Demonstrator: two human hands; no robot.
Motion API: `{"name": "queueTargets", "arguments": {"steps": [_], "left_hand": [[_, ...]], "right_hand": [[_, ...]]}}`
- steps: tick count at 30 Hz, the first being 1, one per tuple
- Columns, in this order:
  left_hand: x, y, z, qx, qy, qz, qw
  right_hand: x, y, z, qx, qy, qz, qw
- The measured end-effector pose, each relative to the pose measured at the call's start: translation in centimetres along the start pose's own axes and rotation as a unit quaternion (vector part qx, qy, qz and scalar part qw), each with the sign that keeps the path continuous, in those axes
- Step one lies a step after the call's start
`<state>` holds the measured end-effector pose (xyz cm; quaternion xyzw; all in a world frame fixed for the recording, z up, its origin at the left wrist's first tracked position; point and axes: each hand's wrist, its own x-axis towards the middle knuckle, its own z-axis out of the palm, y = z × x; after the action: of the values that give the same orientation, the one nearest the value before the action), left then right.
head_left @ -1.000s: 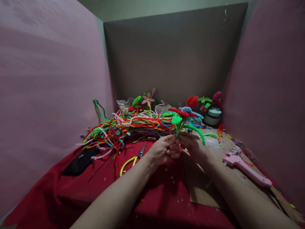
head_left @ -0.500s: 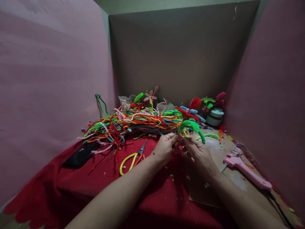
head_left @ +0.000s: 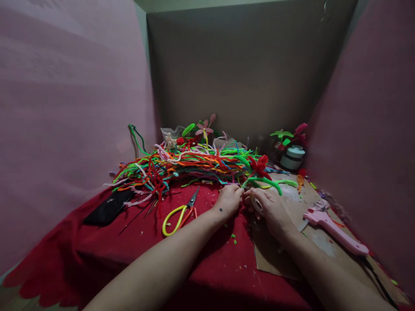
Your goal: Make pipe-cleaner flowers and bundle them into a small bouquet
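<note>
My left hand [head_left: 229, 201] is closed, pinching the stem of a pipe-cleaner flower just above the red cloth. The flower [head_left: 259, 165] has red fuzzy petals and curved green leaves that arch over my right hand. My right hand [head_left: 270, 211] is closed close beside the left, its fingers round a small roll of tape [head_left: 258, 205]. The stem between my fingertips is mostly hidden. Left of my hands lie scissors [head_left: 175, 219] with one yellow and one orange-red handle, blades pointing away from me.
A heap of coloured pipe cleaners [head_left: 194, 162] spreads behind my hands. A pink glue gun [head_left: 335, 233] lies on cardboard [head_left: 275, 261] at right. A black flat object [head_left: 108, 209] lies left. At the back stand a pale jar [head_left: 292, 157] and a pink flower [head_left: 205, 128].
The flower has turned and tilted, so its red petals now bunch lower and the blue petals no longer show. The tape roll has come into sight in my right hand.
</note>
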<state>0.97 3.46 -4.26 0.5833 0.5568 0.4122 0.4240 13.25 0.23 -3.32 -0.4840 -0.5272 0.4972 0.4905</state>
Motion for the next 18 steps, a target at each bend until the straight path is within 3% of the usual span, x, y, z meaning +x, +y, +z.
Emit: {"name": "queueTargets", "arguments": {"steps": [5, 10, 14, 18], "left_hand": [[-0.1, -0.2, -0.1, 0.010, 0.001, 0.016, 1.000], [-0.6, 1.1, -1.3, -0.011, -0.003, 0.032, 0.999], [-2.1, 3.0, -4.1, 0.032, 0.063, 0.097, 0.993], [-6.2, 3.4, -8.7, 0.246, 0.110, 0.181, 0.946]], "right_hand": [[-0.1, -0.5, 0.1, -0.003, -0.004, -0.001, 1.000], [-0.4, -1.4, 0.0, -0.001, -0.019, 0.003, 1.000], [-0.6, -1.8, 0.0, -0.003, -0.019, 0.003, 1.000], [-0.4, -1.6, -0.1, 0.004, -0.023, 0.008, 1.000]]}}
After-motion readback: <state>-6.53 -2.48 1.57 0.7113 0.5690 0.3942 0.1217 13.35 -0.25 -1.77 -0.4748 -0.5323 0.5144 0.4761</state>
